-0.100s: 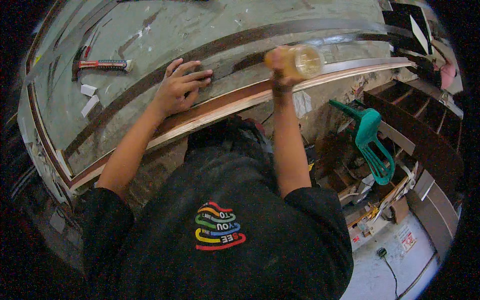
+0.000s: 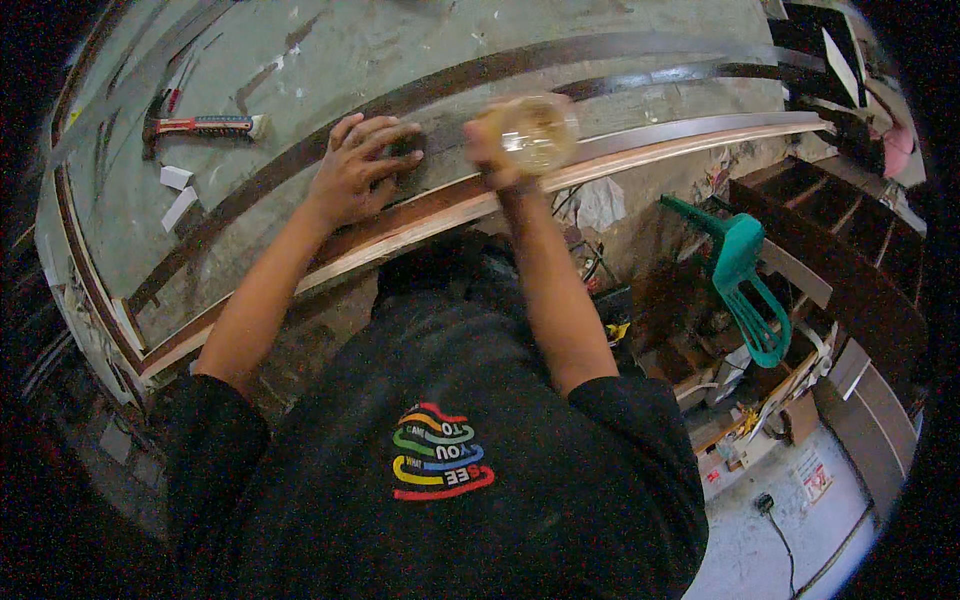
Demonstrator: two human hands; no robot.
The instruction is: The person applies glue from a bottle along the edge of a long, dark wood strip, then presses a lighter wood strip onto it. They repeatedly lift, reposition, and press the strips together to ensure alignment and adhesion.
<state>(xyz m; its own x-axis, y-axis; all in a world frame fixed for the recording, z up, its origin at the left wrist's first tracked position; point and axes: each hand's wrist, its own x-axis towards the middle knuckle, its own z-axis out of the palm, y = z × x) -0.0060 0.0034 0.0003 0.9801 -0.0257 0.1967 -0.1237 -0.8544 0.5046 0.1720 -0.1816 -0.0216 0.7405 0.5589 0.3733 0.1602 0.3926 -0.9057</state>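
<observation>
My left hand (image 2: 362,170) rests with spread fingers on a dark strip near the bench's front edge, holding nothing. Blurred by motion, my right hand (image 2: 492,155) is wrapped round a yellowish see-through bottle (image 2: 535,135), whose round end faces up. The bottle is over the narrow dark strip (image 2: 660,76), just inside the wooden edge (image 2: 400,237); whether it touches the strip cannot be seen. Farther in, a wider brown strip (image 2: 520,62) curves across the grey-green benchtop (image 2: 330,75).
A hammer (image 2: 205,125) with a red and dark handle lies at the left, near two small white pieces (image 2: 177,178). Off the bench's front right stands a green plastic chair (image 2: 738,255). Dark slatted wooden frames (image 2: 830,220) lie at the right. A plug with a cord (image 2: 765,505) is lower right.
My right hand has swept left with the bottle, closer to my left hand. My left hand stays in place.
</observation>
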